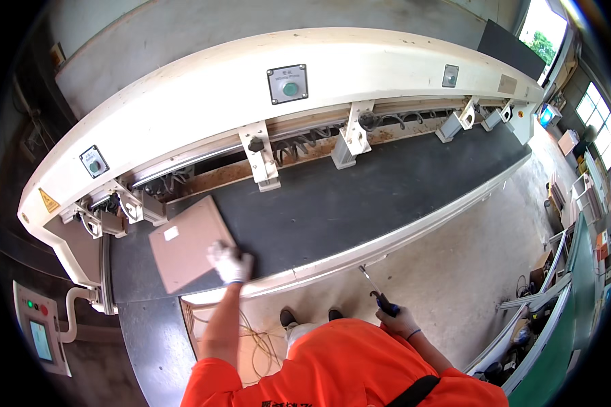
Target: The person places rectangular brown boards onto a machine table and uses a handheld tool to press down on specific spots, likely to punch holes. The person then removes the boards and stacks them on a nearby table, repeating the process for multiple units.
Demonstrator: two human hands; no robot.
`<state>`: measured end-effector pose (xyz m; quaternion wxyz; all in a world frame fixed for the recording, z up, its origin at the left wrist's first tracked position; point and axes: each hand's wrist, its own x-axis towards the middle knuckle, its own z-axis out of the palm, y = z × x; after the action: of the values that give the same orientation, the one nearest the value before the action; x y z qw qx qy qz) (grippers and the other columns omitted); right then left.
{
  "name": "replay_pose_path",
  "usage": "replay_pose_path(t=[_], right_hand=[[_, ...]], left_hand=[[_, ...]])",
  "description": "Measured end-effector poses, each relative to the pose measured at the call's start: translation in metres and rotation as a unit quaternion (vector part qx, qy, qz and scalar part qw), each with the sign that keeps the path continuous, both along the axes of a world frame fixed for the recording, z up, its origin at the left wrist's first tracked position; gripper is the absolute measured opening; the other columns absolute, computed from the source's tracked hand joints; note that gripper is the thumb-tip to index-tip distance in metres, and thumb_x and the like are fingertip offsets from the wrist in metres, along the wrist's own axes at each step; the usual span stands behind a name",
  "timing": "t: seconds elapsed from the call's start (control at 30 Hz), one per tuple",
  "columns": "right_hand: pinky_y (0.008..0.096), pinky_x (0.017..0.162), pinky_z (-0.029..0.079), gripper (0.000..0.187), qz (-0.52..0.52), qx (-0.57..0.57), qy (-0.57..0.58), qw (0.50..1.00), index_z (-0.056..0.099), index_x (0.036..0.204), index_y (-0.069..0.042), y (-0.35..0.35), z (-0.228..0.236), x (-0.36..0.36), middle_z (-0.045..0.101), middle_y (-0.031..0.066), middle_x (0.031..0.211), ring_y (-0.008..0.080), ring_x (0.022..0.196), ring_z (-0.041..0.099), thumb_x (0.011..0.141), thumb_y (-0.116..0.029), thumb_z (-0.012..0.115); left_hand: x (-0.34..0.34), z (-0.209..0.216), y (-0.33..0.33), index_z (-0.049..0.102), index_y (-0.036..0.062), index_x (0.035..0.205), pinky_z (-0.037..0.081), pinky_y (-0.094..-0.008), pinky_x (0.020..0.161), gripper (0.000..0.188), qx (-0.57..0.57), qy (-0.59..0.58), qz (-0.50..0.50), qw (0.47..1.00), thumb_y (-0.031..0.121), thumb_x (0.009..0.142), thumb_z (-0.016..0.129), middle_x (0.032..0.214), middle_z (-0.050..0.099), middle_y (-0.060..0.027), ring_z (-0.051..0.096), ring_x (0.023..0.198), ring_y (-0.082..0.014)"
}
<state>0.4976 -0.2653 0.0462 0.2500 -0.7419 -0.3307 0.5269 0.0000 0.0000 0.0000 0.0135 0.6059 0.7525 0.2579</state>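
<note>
A flat brownish-pink panel with a small white label lies askew on the left part of the machine's dark bed. My left hand, in a whitish work glove, is at the panel's near right corner. Its fingers reach over the panel's face, apart though somewhat blurred. Off to the right, beyond the bed's front edge, my bare right hand is closed around the dark blue handle of an air blow gun. The gun's thin metal nozzle points toward the bed's edge.
A long cream machine beam arches over the bed's back, with several clamp brackets beneath. A control panel stands at the left, near a dark side table. Yellow cable lies below. Framed racks stand at the right.
</note>
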Motion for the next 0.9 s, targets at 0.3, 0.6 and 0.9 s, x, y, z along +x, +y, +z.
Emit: replay_pose_path(t=[0.3,0.6,0.9], right_hand=[[0.0314,0.072,0.050,0.040,-0.051,0.037,0.022,0.998,0.080,0.115,0.000,-0.041,-0.005,0.074,0.067,-0.0052,0.088,0.0094,0.079,0.057,0.095,-0.032,0.090],[0.0396,0.075,0.056,0.052,0.015,0.068,-0.086,0.994,0.080,0.122,-0.005,-0.047,0.022,0.090,0.074,0.0124,0.084,0.0210,0.079,0.071,0.095,-0.049,0.084],[0.0359,0.066,0.053,0.038,0.208,0.009,0.067,0.976,0.079,0.102,-0.003,-0.038,0.008,0.111,0.071,-0.0020,0.079,0.0128,0.069,0.062,0.093,-0.039,0.089]], left_hand=[[0.191,0.068,-0.048,0.052,0.0115,0.164,0.004,-0.0760,0.130,0.110,-0.190,0.043,-0.102,0.976,0.072,0.079,0.085,0.176,0.035,-0.0261,0.018,0.164,-0.0583],[0.286,0.070,0.017,0.043,0.0186,0.173,0.003,-0.0751,0.131,0.117,-0.215,0.097,-0.277,0.932,0.091,0.084,0.066,0.183,0.024,-0.0231,0.010,0.167,-0.0577],[0.285,-0.004,0.001,0.075,-0.0041,0.135,0.055,-0.0401,0.110,0.049,-0.040,-0.358,-0.250,0.899,0.036,0.108,0.073,0.134,0.078,-0.0210,0.074,0.126,-0.0297]])
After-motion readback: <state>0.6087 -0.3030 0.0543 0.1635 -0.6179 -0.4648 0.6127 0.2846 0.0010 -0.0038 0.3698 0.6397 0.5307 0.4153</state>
